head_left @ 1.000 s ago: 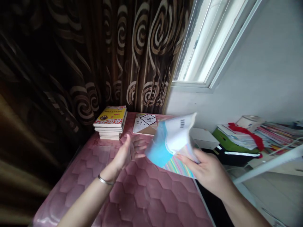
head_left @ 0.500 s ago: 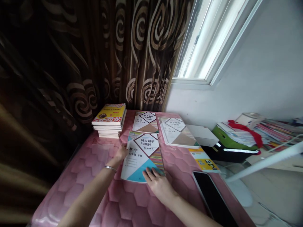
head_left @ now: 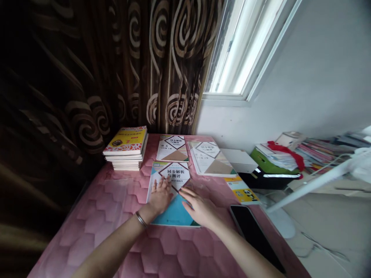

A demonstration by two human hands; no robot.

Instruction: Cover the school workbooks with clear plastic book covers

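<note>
A workbook [head_left: 175, 213] with a white and blue cover and Chinese lettering lies flat on the pink quilted-pattern table [head_left: 156, 251]. My left hand [head_left: 160, 196], a silver bangle on its wrist, rests on the cover's left half with fingers spread. My right hand [head_left: 198, 206] lies over the right side of the same cover, fingers stretched out towards its middle. Just beyond it is a smaller-looking white and tan workbook [head_left: 174, 148]. Another workbook [head_left: 211, 158], under a glossy film or glare, lies to the right of that one.
A stack of books [head_left: 126, 146] with a yellow top cover stands at the back left by the dark curtain [head_left: 139, 69]. On the right lie a yellow panda booklet [head_left: 243, 191], a black phone-like slab [head_left: 255, 235] and a white box [head_left: 239, 158]. A white lamp stand [head_left: 310, 185] rises beyond the edge.
My left hand has moved from the workbook's left edge onto its cover. My right hand has slid up from the lower corner to the right side. The view has shifted slightly right.
</note>
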